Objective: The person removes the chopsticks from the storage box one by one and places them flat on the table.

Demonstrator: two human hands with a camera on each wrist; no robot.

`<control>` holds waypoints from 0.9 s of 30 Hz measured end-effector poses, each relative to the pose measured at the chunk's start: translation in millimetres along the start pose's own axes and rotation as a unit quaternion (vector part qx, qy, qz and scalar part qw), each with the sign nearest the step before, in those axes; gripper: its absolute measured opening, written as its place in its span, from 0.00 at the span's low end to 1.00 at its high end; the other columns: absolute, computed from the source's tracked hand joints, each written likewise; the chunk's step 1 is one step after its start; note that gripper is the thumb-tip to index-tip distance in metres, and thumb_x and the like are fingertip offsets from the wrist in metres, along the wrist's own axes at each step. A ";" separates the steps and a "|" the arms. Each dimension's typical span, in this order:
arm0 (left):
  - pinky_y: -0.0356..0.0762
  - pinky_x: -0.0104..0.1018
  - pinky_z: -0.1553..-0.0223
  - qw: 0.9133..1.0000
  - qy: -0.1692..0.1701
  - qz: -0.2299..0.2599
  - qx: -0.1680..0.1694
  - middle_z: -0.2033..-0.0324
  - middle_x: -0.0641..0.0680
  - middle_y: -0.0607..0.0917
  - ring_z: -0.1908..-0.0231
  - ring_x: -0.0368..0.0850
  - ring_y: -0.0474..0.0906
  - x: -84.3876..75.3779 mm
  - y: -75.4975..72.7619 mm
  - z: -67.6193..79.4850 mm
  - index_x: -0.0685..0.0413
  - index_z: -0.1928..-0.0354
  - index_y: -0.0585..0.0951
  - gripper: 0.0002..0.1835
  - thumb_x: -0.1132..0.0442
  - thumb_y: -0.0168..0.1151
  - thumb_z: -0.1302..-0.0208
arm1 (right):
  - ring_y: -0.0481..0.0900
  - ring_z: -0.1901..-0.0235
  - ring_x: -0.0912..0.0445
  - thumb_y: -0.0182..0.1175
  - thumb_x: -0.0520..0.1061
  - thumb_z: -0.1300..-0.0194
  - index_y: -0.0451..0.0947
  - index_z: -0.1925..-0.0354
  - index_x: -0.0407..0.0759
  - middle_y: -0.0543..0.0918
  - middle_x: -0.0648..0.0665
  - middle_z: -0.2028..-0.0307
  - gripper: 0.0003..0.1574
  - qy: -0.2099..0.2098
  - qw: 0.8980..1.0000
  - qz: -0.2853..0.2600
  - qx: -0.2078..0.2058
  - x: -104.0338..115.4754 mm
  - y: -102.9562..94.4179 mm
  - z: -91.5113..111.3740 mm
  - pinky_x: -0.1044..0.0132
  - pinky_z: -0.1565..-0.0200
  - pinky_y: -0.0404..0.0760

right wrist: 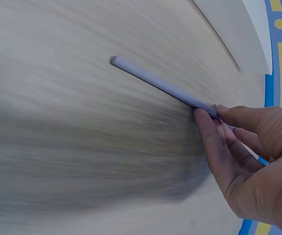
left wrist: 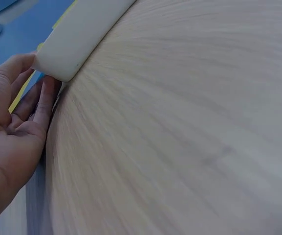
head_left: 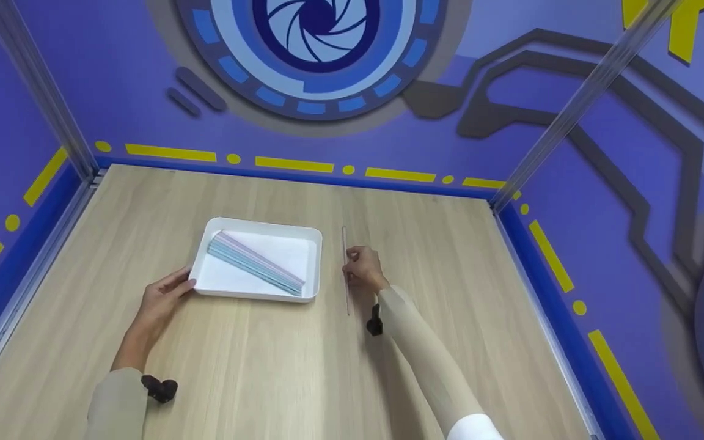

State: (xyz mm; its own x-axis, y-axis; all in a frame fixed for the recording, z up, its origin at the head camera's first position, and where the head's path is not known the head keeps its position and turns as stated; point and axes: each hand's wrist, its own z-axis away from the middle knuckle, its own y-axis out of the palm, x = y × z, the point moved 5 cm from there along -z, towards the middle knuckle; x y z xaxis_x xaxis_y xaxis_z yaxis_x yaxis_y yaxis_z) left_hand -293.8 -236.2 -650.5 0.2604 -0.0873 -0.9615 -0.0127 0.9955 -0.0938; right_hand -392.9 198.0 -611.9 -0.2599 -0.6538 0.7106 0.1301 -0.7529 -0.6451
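Observation:
A white tray (head_left: 248,296) lies on the table, a slanted bundle of pale blue and pink straws (head_left: 257,263) inside it. My left hand (head_left: 159,302) holds the tray's near left corner; in the left wrist view, the thumb is at the rim and fingers reach under the tray corner (left wrist: 72,49). To the right of the tray, a single thin lilac straw (head_left: 347,299) points away from me. My right hand (head_left: 365,267) pinches it around its middle between thumb and fingertips. In the right wrist view, the straw (right wrist: 150,79) runs close over the wood.
The wooden table (head_left: 254,366) is bounded by a blue printed wall (head_left: 303,137) at the back and side panels. Metal posts (head_left: 563,122) stand at its back corners. Small black devices (head_left: 374,321) sit at both wrists.

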 end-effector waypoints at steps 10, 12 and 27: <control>0.72 0.18 0.39 1.000 0.007 -0.003 0.028 0.23 0.60 0.63 0.23 0.57 0.58 3.8 6.0 7.4 0.56 0.25 0.66 0.37 0.50 0.66 0.29 | 0.76 0.75 0.59 0.65 0.35 0.36 0.80 0.40 0.34 0.87 0.39 0.63 0.25 -0.025 0.999 0.020 -0.013 -6.3 -5.1 -2.0 0.73 0.78 0.72; 0.73 0.18 0.40 0.999 0.004 -0.006 0.036 0.23 0.60 0.64 0.23 0.57 0.59 4.9 6.6 10.0 0.56 0.25 0.66 0.38 0.49 0.67 0.30 | 0.75 0.78 0.59 0.64 0.35 0.35 0.80 0.41 0.33 0.87 0.39 0.66 0.24 -0.030 0.999 0.017 -0.010 -8.2 -7.5 -2.4 0.73 0.79 0.71; 0.78 0.24 0.41 0.997 0.003 0.003 0.082 0.26 0.66 0.67 0.47 0.24 0.76 6.9 10.8 20.3 0.60 0.27 0.69 0.39 0.52 0.72 0.35 | 0.85 0.70 0.53 0.62 0.36 0.32 0.81 0.46 0.30 0.87 0.35 0.60 0.18 -0.100 0.995 0.009 -0.007 13.1 -33.3 15.1 0.63 0.67 0.87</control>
State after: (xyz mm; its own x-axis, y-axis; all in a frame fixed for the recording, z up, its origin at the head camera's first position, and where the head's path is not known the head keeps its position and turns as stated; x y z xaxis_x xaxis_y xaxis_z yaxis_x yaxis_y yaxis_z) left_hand -272.5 -225.3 -652.9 0.2550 -0.0804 -0.9636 0.1440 0.9886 -0.0444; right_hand -386.2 213.4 -576.8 -0.0625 -0.6701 0.7397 0.1199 -0.7408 -0.6609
